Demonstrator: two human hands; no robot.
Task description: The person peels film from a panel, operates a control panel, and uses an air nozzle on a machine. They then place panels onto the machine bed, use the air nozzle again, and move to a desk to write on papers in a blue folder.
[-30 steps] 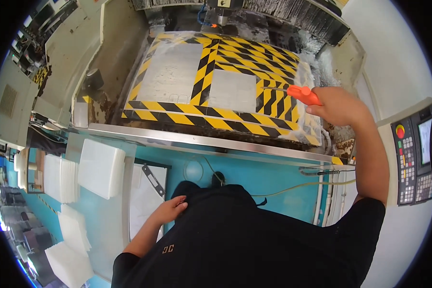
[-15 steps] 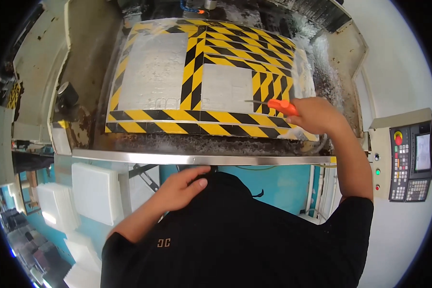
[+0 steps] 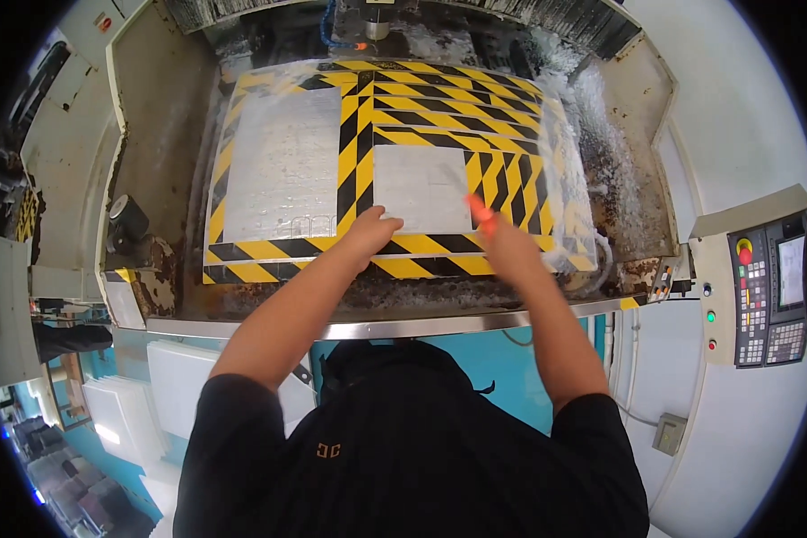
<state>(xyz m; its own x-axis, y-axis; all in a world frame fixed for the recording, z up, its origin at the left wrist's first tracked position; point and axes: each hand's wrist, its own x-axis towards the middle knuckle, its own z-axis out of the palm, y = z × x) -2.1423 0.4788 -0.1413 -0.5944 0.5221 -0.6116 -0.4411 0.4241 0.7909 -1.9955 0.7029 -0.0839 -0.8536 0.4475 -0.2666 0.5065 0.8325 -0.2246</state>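
Note:
A pale square plate (image 3: 419,184) lies flat on the machine bed, framed by yellow-and-black striped tape (image 3: 439,266). At its lower left corner, my left hand (image 3: 368,240) rests with fingers stretched out, apparently touching the edge and holding nothing. My right hand (image 3: 514,251) is closed around an orange-handled tool (image 3: 481,212) just off the plate's right side. The tool's thin blade points up and left over the plate, smeared by motion, so its tip cannot be made out.
A larger pale panel (image 3: 282,170) covers the bed's left part. Above hang a spindle (image 3: 377,25) and a blue coolant hose (image 3: 326,27). White chips pile along the right wall. A metal sill (image 3: 394,328) crosses in front; a control panel (image 3: 771,291) stands at right.
My left hand has risen from in front of my body to the plate's lower left corner. My right hand has moved left and nearer me, with the tool now pointing more upward.

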